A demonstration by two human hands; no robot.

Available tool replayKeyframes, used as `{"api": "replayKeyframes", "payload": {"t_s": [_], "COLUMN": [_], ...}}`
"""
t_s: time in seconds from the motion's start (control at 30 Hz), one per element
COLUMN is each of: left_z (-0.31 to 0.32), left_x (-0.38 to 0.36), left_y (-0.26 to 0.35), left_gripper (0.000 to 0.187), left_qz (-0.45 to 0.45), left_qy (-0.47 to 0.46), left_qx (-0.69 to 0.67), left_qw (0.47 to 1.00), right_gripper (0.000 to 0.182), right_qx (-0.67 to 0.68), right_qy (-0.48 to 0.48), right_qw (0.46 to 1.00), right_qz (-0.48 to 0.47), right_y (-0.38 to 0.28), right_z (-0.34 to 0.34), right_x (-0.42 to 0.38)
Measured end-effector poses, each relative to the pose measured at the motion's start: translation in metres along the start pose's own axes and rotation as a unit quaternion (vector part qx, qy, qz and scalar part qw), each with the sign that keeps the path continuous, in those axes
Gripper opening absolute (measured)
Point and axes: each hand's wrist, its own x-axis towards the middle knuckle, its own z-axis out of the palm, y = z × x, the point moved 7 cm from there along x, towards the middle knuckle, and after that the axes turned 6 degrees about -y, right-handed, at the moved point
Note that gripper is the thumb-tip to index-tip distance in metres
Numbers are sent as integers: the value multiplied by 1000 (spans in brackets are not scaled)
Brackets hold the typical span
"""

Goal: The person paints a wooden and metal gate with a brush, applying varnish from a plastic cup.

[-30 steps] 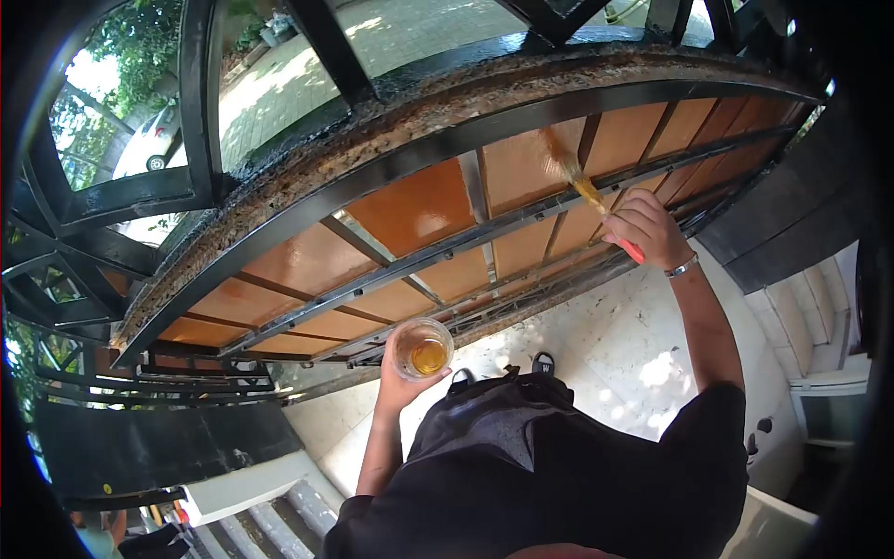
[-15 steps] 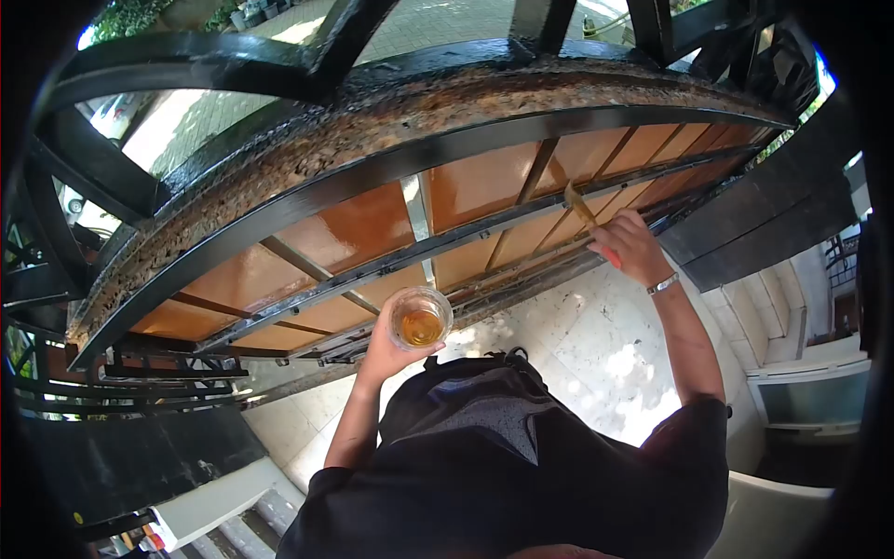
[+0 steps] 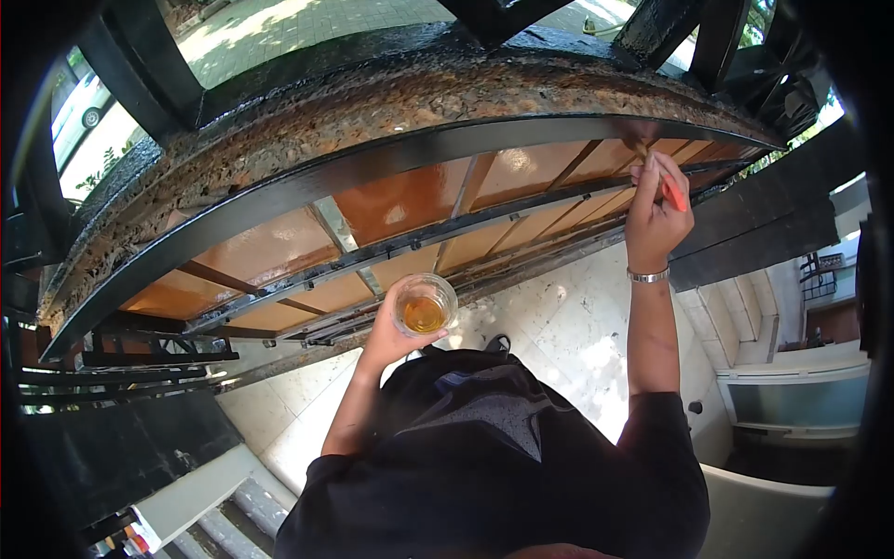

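Note:
My left hand [image 3: 384, 334] is wrapped round a clear cup [image 3: 426, 306] with amber liquid in its bottom, held below the wooden panels. In my right hand [image 3: 657, 216] is a brush [image 3: 674, 193] with a red-orange handle. Its bristle end is at the upper edge of the panels, by the black metal rim [image 3: 391, 147] of the gate. Glossy orange-brown wooden panels [image 3: 400, 200] sit between dark metal bars. Whether the bristles touch the wood or the rim cannot be made out.
Rough, brown stone-like ledge [image 3: 307, 140] runs above the rim, with black metal bars [image 3: 149, 65] over it. Below lies a pale tiled floor [image 3: 549, 326]. Steps [image 3: 731, 312] are at the right, a dark panel [image 3: 130, 456] at lower left.
My right hand has moved up and slightly right with the brush, whose tip went from the panels to the upper rim. The view has shifted; my left hand still holds the cup.

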Motion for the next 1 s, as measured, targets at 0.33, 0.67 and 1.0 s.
{"api": "replayKeyframes", "payload": {"t_s": [0.33,0.67,1.0], "left_z": [-20,-14,-4], "left_x": [-10,-18,-32], "left_y": [-2,4,3], "left_gripper": [93,93,97], "left_qz": [-5,2,-6], "left_qy": [25,7,6], "left_qx": [-2,5,19], "left_qw": [1000,1000,1000], "right_gripper": [12,11,8], "right_qx": [-183,-99,-66], "right_qy": [-100,25,-110], "right_qw": [972,990,991], "right_qz": [-104,-95,-48], "right_y": [7,-9,23], "right_z": [47,-3,40], "right_x": [-68,-31,-81]}}
